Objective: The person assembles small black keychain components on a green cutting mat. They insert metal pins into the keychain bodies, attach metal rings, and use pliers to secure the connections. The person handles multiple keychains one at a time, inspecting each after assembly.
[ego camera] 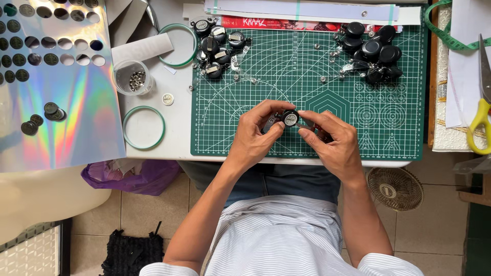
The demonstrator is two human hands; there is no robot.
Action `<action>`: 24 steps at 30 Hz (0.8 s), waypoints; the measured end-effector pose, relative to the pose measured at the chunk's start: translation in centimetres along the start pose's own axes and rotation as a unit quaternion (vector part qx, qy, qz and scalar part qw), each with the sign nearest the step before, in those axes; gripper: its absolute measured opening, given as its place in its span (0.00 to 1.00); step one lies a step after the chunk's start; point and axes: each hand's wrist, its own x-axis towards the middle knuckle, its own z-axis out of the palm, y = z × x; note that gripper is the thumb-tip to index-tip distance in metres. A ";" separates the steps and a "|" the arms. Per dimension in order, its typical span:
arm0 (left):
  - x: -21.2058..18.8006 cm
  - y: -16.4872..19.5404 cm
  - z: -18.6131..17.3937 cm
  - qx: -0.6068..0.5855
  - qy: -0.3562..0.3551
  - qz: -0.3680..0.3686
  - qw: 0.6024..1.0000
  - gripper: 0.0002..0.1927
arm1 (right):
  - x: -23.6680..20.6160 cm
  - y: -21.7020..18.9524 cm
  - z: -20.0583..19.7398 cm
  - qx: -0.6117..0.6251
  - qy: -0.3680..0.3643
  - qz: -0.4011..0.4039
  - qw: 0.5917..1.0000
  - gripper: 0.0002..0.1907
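Both hands, left hand (255, 134) and right hand (330, 138), pinch one round badge reel (290, 119) above the cutting mat's (307, 66) bare near edge; reel piles (372, 51) lie well apart, perhaps unfinished.

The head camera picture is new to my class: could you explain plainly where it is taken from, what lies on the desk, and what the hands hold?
The camera sits on a person's head and looks straight down. Their left hand and right hand together hold a small round black badge reel over a green cutting mat. On the mat lie two piles of such reels: one pile showing metal clips and one plain black pile. Beside the mat are a shiny holographic sheet with punched holes, a clear cup of small metal parts and yellow-handled scissors.
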 end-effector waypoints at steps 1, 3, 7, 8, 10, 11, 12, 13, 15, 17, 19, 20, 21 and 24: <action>0.0 0.0 0.0 0.002 0.000 0.004 1.000 0.17 | 0.0 0.0 0.0 -0.003 0.000 -0.002 1.000 0.18; -0.1 -0.1 -0.1 0.013 0.001 0.000 1.000 0.17 | 0.0 0.0 0.0 0.000 0.002 -0.001 1.000 0.18; 0.0 0.1 -0.2 0.031 -0.003 -0.006 1.000 0.16 | -0.1 -0.1 0.1 0.002 0.005 0.005 1.000 0.17; 0.0 0.1 -0.2 0.027 -0.003 -0.003 1.000 0.16 | -0.1 -0.1 0.1 0.002 0.005 0.007 1.000 0.17; 0.0 0.2 -0.2 0.019 -0.005 0.004 1.000 0.16 | -0.2 0.0 0.1 0.004 0.004 0.012 1.000 0.17; 0.0 0.2 -0.2 0.024 -0.006 0.004 1.000 0.16 | -0.2 0.0 0.1 0.000 0.005 0.008 1.000 0.17; 0.1 0.2 -0.2 0.028 -0.007 0.004 1.000 0.16 | -0.2 0.1 0.0 -0.004 0.006 0.004 1.000 0.17; 0.1 0.2 -0.3 0.032 -0.008 0.004 0.999 0.16 | -0.2 0.2 0.1 -0.007 0.006 0.001 1.000 0.17; 0.0 0.3 -0.2 0.051 -0.007 0.007 0.999 0.17 | -0.3 0.3 0.2 -0.001 0.009 0.004 1.000 0.17; 0.1 0.5 -0.2 0.057 -0.011 0.010 0.998 0.17 | -0.4 0.4 0.2 0.003 0.012 0.002 1.000 0.16; 0.1 0.6 -0.1 0.050 -0.019 0.014 0.998 0.19 | -0.3 0.6 0.3 0.006 0.014 -0.005 1.000 0.16; 0.1 0.6 0.0 0.049 -0.019 0.012 0.999 0.19 | -0.3 0.6 0.2 0.006 0.014 -0.005 1.000 0.16; 0.1 0.6 0.0 0.049 -0.019 0.010 0.999 0.19 | -0.3 0.7 0.2 0.006 0.014 -0.005 1.000 0.16; 0.1 0.6 0.1 0.055 -0.017 0.003 0.998 0.20 | -0.4 0.7 0.2 0.003 0.013 -0.005 1.000 0.16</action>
